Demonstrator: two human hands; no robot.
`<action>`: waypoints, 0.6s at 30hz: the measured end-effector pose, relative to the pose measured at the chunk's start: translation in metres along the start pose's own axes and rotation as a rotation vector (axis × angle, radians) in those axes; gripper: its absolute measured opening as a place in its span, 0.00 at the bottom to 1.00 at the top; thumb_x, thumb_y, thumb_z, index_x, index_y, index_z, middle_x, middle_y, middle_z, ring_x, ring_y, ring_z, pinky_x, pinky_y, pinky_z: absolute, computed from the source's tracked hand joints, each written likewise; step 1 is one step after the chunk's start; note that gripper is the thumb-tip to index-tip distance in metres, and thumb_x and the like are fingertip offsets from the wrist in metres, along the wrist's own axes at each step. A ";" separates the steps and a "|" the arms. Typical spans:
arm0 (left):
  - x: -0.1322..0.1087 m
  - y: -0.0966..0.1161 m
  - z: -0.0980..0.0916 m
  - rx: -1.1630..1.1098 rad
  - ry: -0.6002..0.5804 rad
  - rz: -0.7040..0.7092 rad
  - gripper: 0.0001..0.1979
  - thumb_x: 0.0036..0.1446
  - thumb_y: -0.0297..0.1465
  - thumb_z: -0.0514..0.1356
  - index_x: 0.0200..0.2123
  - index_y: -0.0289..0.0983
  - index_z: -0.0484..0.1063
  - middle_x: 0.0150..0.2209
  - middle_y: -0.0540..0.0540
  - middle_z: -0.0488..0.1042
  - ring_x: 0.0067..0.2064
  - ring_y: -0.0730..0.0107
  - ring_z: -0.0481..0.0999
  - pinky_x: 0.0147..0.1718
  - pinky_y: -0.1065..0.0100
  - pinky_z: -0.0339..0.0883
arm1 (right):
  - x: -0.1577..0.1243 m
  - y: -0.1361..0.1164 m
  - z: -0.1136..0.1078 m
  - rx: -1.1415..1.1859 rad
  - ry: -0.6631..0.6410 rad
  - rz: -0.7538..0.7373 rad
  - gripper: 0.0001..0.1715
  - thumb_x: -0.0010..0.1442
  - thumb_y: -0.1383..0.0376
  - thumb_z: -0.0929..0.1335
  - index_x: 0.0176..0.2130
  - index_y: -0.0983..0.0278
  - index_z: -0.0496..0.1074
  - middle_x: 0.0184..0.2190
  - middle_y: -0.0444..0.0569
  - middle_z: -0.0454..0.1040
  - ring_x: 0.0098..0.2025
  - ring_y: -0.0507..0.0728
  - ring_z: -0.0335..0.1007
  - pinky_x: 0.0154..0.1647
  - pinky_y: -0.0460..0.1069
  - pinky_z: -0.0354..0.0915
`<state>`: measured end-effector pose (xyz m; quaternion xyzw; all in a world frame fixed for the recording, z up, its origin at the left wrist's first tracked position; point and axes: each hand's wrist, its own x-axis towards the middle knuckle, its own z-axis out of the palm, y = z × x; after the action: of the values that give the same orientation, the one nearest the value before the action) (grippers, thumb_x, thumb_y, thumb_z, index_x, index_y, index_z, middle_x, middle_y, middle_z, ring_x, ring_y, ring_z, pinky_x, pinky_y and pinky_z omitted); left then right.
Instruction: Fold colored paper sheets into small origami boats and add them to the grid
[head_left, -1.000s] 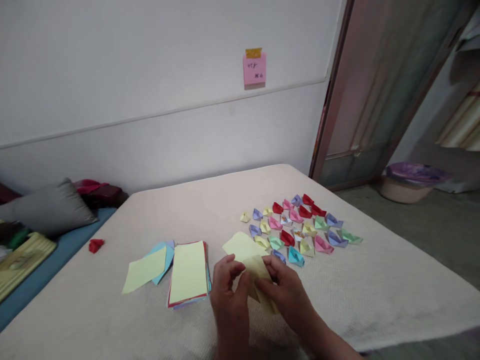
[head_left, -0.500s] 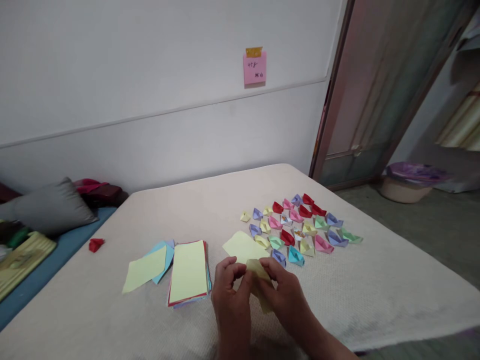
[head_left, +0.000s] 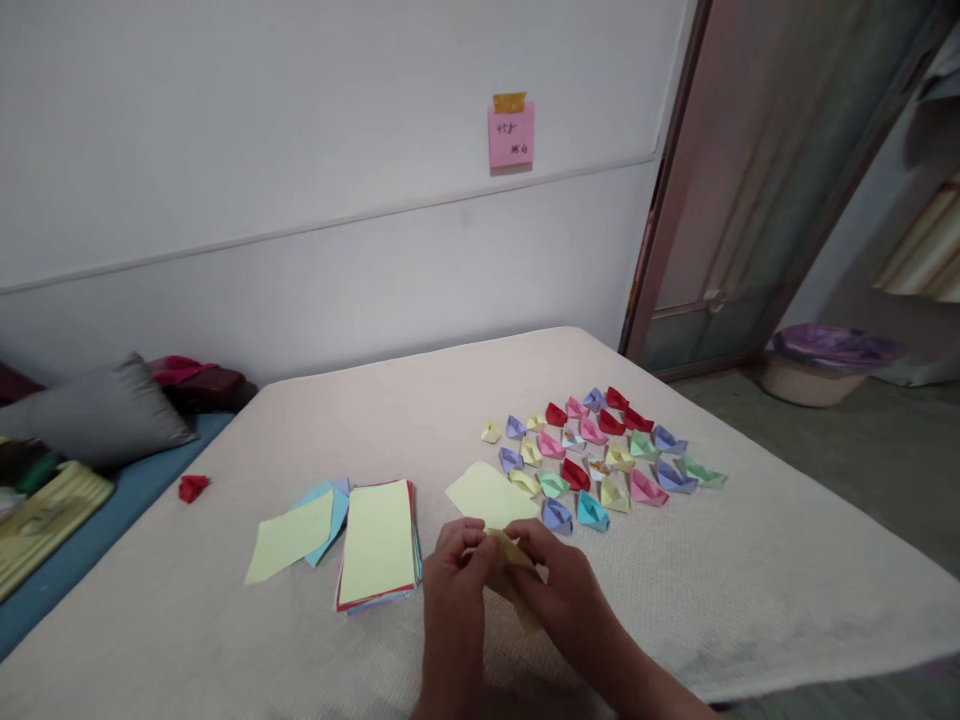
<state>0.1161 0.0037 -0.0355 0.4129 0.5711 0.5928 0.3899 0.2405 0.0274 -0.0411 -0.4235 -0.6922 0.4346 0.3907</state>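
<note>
Between my two hands is a folded piece of yellow paper (head_left: 517, 592), partly covered by my fingers. My left hand (head_left: 459, 575) pinches its upper left edge, and my right hand (head_left: 556, 580) grips it from the right. Just beyond them a pale yellow sheet (head_left: 487, 492) lies flat on the white cover. Behind and to the right stand several small folded paper boats in rows, among them a turquoise one (head_left: 592, 511) and a pink one (head_left: 647, 488). A stack of coloured paper (head_left: 379, 545) with yellow on top lies left of my left hand.
Loose yellow (head_left: 291, 540) and blue (head_left: 330, 530) sheets lie left of the stack. A crumpled-looking red paper piece (head_left: 193, 487) is farther left. A grey pillow (head_left: 101, 412) rests beyond the left edge; a lined basin (head_left: 814, 380) stands on the floor at right.
The yellow paper has tilted and its top has dropped between my fingers. My left hand has turned slightly and its fingers have drawn closer together.
</note>
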 end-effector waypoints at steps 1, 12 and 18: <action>0.000 0.000 -0.001 -0.039 -0.029 -0.028 0.06 0.53 0.30 0.59 0.25 0.35 0.72 0.34 0.47 0.71 0.39 0.67 0.68 0.38 0.69 0.62 | 0.001 0.000 -0.001 0.025 -0.004 0.018 0.08 0.55 0.70 0.64 0.37 0.61 0.68 0.23 0.40 0.70 0.26 0.53 0.65 0.28 0.45 0.57; 0.006 -0.009 -0.006 -0.274 0.003 -0.200 0.11 0.49 0.28 0.62 0.36 0.39 0.64 0.22 0.56 0.66 0.25 0.76 0.64 0.27 0.73 0.57 | 0.008 0.002 -0.008 0.450 -0.237 0.184 0.13 0.42 0.75 0.65 0.31 0.63 0.67 0.22 0.38 0.67 0.23 0.50 0.59 0.22 0.44 0.52; 0.005 -0.005 -0.002 -0.196 0.005 -0.212 0.11 0.55 0.34 0.59 0.41 0.39 0.65 0.21 0.55 0.65 0.25 0.75 0.64 0.25 0.74 0.58 | 0.010 0.000 -0.012 0.561 -0.238 0.275 0.18 0.41 0.74 0.67 0.35 0.62 0.66 0.21 0.37 0.70 0.22 0.50 0.60 0.22 0.44 0.54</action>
<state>0.1126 0.0075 -0.0405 0.3086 0.5518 0.6022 0.4875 0.2476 0.0401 -0.0353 -0.3350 -0.5226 0.7035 0.3460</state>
